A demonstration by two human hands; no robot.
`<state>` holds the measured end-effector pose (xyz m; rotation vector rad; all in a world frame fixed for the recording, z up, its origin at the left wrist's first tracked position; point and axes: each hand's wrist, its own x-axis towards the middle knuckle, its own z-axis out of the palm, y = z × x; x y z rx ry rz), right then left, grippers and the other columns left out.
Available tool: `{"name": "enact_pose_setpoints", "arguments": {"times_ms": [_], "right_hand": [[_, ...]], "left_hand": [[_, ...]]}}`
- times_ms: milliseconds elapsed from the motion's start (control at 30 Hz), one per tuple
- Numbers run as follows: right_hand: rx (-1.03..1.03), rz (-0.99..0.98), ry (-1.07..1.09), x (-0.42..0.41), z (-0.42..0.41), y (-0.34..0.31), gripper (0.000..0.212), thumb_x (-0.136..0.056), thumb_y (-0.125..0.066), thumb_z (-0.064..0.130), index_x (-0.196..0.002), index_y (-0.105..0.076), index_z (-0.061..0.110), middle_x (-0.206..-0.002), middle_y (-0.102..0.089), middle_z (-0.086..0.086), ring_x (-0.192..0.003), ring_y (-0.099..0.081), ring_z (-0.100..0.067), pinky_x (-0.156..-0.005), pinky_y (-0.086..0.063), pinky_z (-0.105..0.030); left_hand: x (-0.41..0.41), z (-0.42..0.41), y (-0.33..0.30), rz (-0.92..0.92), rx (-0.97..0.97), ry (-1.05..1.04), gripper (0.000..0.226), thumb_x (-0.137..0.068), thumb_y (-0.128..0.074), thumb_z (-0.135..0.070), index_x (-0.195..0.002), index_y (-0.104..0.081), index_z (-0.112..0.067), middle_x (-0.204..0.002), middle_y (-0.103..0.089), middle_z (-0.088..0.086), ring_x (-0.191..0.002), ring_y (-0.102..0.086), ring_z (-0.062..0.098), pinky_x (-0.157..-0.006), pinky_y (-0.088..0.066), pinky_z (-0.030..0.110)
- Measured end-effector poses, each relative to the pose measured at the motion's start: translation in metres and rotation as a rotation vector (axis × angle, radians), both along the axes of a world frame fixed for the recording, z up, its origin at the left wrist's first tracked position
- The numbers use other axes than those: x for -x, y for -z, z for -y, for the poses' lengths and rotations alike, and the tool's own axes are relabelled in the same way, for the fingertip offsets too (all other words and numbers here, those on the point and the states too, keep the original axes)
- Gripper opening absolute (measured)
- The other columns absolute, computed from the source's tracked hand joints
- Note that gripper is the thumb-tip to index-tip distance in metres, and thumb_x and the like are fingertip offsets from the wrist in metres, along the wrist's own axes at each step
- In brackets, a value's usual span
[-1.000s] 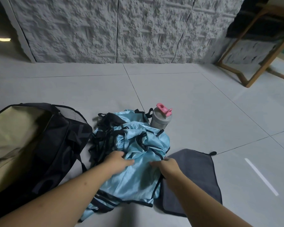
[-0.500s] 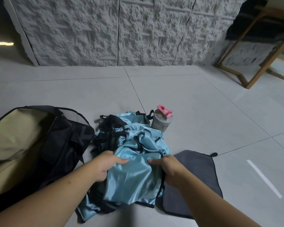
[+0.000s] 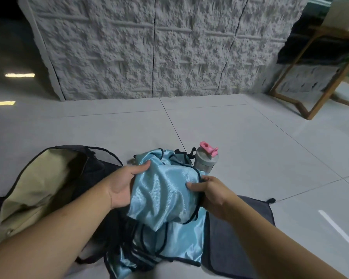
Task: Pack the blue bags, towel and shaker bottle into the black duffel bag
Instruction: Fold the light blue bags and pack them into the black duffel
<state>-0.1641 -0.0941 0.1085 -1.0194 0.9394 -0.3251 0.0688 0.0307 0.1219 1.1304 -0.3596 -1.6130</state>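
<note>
Lifting the top blue bag (image 3: pixel 165 190) off the pile now, left hand (image 3: pixel 125 184) and right hand (image 3: pixel 212 190) both clamped on its edges. Was flat a second ago, so probably headed left into the open black duffel bag (image 3: pixel 48 190). Towel (image 3: pixel 236 234) near right and shaker bottle (image 3: pixel 205 161) behind, both untouched.

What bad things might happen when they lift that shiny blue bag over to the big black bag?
The black cords of the shiny blue satin bag, held by the left hand and right hand, trail into the other blue bags beneath and might drag them along. A swinging cord could also tip the grey shaker bottle with the pink cap standing close behind.
</note>
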Motion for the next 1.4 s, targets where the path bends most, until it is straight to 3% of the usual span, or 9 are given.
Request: {"name": "enact_pose_setpoints", "arguments": {"times_ms": [200,333,567,833,1067,1200,1300,1367,1400], "right_hand": [[-0.070,-0.100,-0.150,-0.010,-0.024,0.005,0.064,-0.085,-0.073,0.062,-0.132,-0.067,0.020,-0.125,-0.075,-0.008,-0.119,-0.069,-0.032,-0.107,-0.052,-0.055],[-0.189,-0.096,-0.249,-0.018,-0.038,0.011,0.101,-0.065,-0.057,0.096,-0.143,-0.055,0.032,-0.146,-0.062,-0.005,-0.137,-0.055,-0.032,-0.121,-0.026,-0.061],[-0.229,0.345,-0.121,-0.030,-0.050,0.001,0.076,-0.075,-0.085,0.047,-0.138,-0.066,0.010,-0.143,-0.062,-0.016,-0.135,-0.057,-0.037,-0.120,-0.035,-0.056],[-0.083,0.290,-0.075,-0.038,-0.034,-0.020,0.049,-0.079,-0.072,0.000,-0.127,-0.068,-0.004,-0.129,-0.067,-0.028,-0.115,-0.068,-0.042,-0.100,-0.056,-0.052],[0.237,0.141,0.077,-0.049,-0.035,-0.037,0.073,-0.077,-0.082,-0.007,-0.136,-0.055,0.027,-0.114,-0.077,-0.014,-0.100,-0.076,-0.036,-0.086,-0.062,-0.052],[0.414,0.073,-0.003,-0.050,-0.035,-0.048,0.106,-0.082,-0.081,-0.005,-0.158,-0.027,0.045,-0.128,-0.072,0.000,-0.105,-0.075,-0.024,-0.088,-0.063,-0.043],[0.552,-0.051,-0.037,-0.053,-0.036,-0.063,0.124,-0.084,-0.083,0.003,-0.157,0.001,0.058,-0.122,-0.056,0.013,-0.106,-0.071,-0.018,-0.080,-0.064,-0.032],[0.642,-0.159,-0.085,-0.056,-0.037,-0.071,0.113,-0.087,-0.082,0.008,-0.160,-0.007,0.053,-0.140,-0.041,0.015,-0.103,-0.071,-0.018,-0.076,-0.061,-0.026],[0.673,-0.205,-0.124,-0.057,-0.036,-0.074,0.098,-0.088,-0.081,0.012,-0.160,-0.023,0.046,-0.126,-0.061,0.014,-0.098,-0.072,-0.015,-0.079,-0.061,-0.025]], "left_hand": [[0.007,-0.007,-0.014,-0.062,0.113,-0.026,0.074,-0.076,-0.080,-0.040,-0.136,-0.062,0.000,-0.124,-0.065,0.025,-0.107,-0.067,0.038,-0.094,-0.058,0.051],[0.006,-0.014,-0.018,-0.083,0.143,-0.027,0.077,-0.060,-0.094,-0.037,-0.124,-0.071,0.000,-0.109,-0.071,0.023,-0.095,-0.072,0.036,-0.085,-0.062,0.048],[-0.006,-0.032,-0.024,-0.022,0.051,0.008,0.057,-0.073,-0.080,-0.043,-0.115,-0.077,-0.005,-0.109,-0.073,0.021,-0.095,-0.073,0.033,-0.085,-0.061,0.043],[-0.029,-0.033,-0.029,0.190,-0.015,-0.176,0.037,-0.098,-0.064,-0.033,-0.116,-0.072,-0.002,-0.106,-0.075,0.023,-0.091,-0.074,0.035,-0.080,-0.060,0.046],[-0.039,-0.025,-0.014,0.670,-0.127,-0.327,0.036,-0.086,-0.079,-0.032,-0.109,-0.069,-0.006,-0.110,-0.075,0.024,-0.089,-0.074,0.037,-0.083,-0.061,0.055],[-0.037,-0.026,-0.024,0.977,-0.123,-0.366,0.077,-0.087,-0.080,-0.030,-0.152,-0.040,-0.029,-0.136,-0.048,-0.009,-0.115,-0.057,0.013,-0.095,-0.053,0.037],[-0.040,-0.025,-0.027,0.981,-0.060,-0.296,0.014,-0.094,-0.073,-0.023,-0.105,-0.077,-0.031,-0.121,-0.072,-0.002,-0.105,-0.067,0.016,-0.090,-0.056,0.036],[-0.044,-0.027,-0.030,0.972,-0.089,-0.228,0.006,-0.090,-0.077,-0.028,-0.087,-0.081,-0.026,-0.104,-0.078,0.000,-0.103,-0.070,0.020,-0.097,-0.057,0.043],[-0.046,-0.029,-0.033,0.967,-0.107,-0.191,0.008,-0.086,-0.082,-0.030,-0.085,-0.081,-0.022,-0.099,-0.078,0.001,-0.101,-0.071,0.021,-0.097,-0.057,0.044]]}}
